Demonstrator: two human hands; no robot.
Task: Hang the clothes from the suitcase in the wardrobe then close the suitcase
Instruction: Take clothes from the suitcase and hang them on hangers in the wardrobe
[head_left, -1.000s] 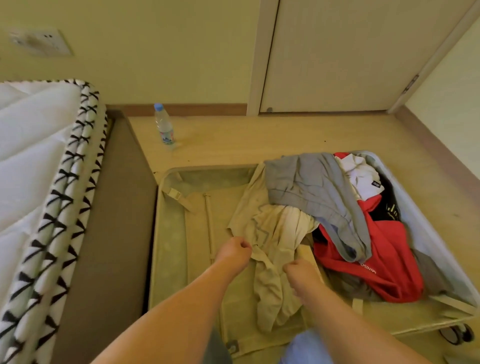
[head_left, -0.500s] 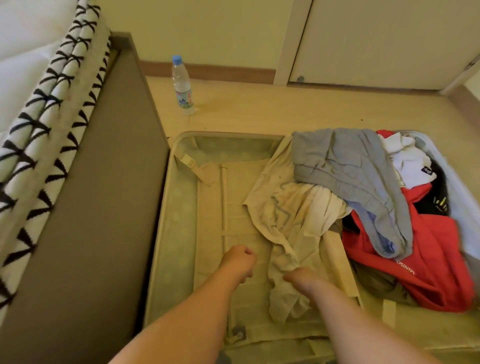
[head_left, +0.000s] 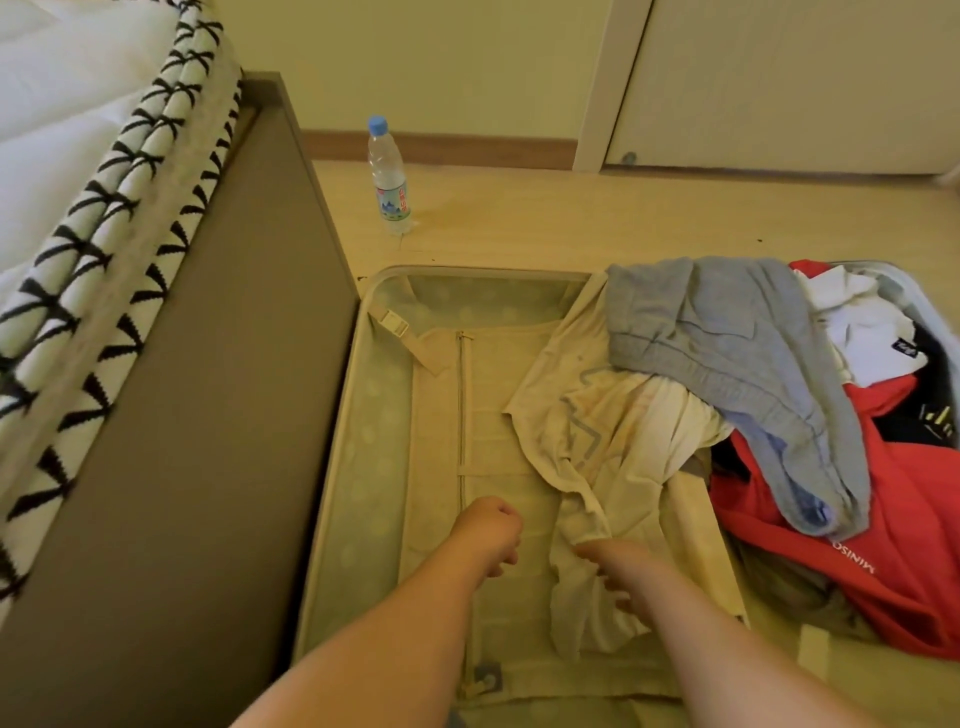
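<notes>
I note left hand (head_left: 488, 530) fisted over the suitcase (head_left: 363, 457), right hand (head_left: 618, 571) beside it, fingers bent, grip unclear

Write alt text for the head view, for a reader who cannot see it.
An open suitcase lies on the floor; the right hand is on a cream shirt, the left hand curled, empty, with other clothes heaped beside.

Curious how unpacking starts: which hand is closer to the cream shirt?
Right. The right hand rests on the cream shirt; the left hand is to its left, over the suitcase lining, not touching it.
</notes>
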